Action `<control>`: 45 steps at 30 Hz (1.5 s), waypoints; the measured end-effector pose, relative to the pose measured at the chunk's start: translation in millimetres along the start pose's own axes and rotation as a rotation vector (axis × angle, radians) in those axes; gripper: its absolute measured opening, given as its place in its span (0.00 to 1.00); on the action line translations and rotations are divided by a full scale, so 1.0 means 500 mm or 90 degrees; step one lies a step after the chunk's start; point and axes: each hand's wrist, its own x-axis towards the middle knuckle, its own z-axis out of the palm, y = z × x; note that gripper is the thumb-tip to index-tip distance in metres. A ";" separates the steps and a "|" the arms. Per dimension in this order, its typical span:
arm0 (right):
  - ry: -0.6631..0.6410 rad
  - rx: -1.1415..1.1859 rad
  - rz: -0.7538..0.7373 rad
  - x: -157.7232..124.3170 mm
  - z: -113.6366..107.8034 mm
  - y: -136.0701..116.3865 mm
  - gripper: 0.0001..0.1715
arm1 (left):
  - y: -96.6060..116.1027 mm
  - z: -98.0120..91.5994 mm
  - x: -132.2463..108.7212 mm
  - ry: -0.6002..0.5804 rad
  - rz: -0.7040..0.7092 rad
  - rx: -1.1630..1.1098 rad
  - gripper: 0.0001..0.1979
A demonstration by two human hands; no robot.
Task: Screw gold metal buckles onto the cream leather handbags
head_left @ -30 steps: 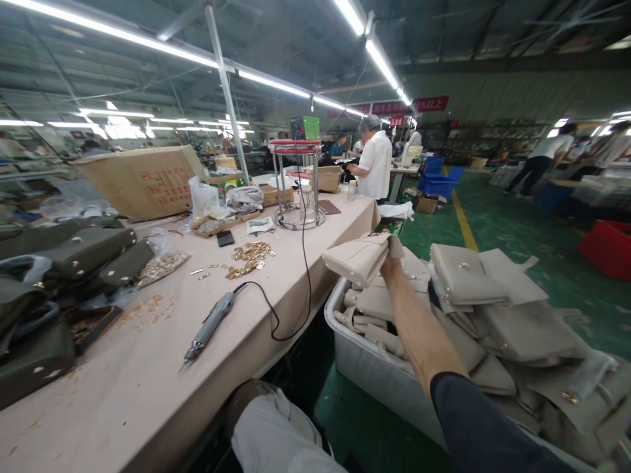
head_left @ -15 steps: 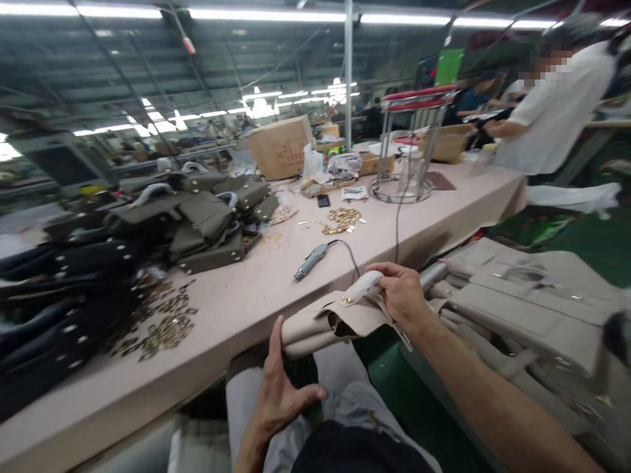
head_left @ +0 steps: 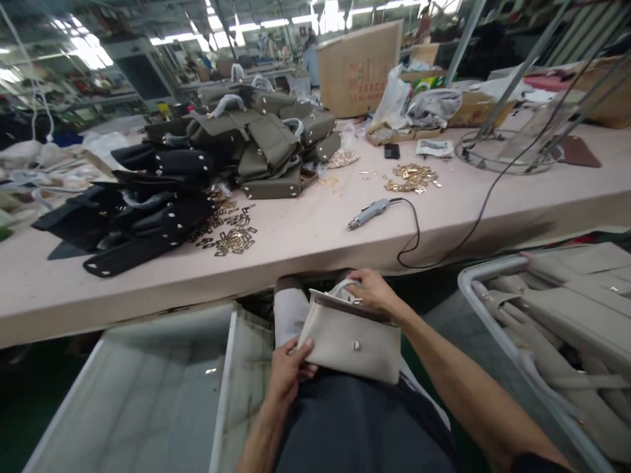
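A beige handbag (head_left: 352,338) with a small metal fitting on its broad face rests over my lap, tilted toward me. My left hand (head_left: 290,371) pinches its left lower corner, thumb on the face and fingers behind. My right hand (head_left: 372,289) is closed around the pale wrapped handle at the bag's top edge. Beyond the bag, on the table (head_left: 296,230), lies a grey electric screwdriver (head_left: 369,213) with a black cord. Gold metal pieces (head_left: 413,177) are heaped behind it, and more small metal frames (head_left: 234,240) lie to the left.
Black bags (head_left: 162,203) and olive bags (head_left: 271,138) are piled on the table's left half. A white bin (head_left: 231,381) stands left of my legs. To the right, a grey-rimmed bin (head_left: 493,263) holds beige bags (head_left: 582,309). A wire stand (head_left: 507,157) and cardboard box (head_left: 359,72) stand farther back.
My view has swung left and down. The handbag has come closer to my lap and turned its broad face to me. My left hand, open before, has closed on its corner.
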 end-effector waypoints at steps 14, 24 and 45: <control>-0.092 0.037 -0.104 0.062 0.210 -0.029 0.17 | 0.109 0.002 0.030 -0.062 0.030 -0.009 0.28; -0.042 0.099 -0.023 0.057 0.230 -0.002 0.17 | 0.040 0.076 0.061 -0.041 0.010 -0.232 0.21; 0.037 -0.012 -0.165 0.070 0.184 -0.007 0.25 | -0.024 0.106 0.159 0.031 0.055 -0.180 0.23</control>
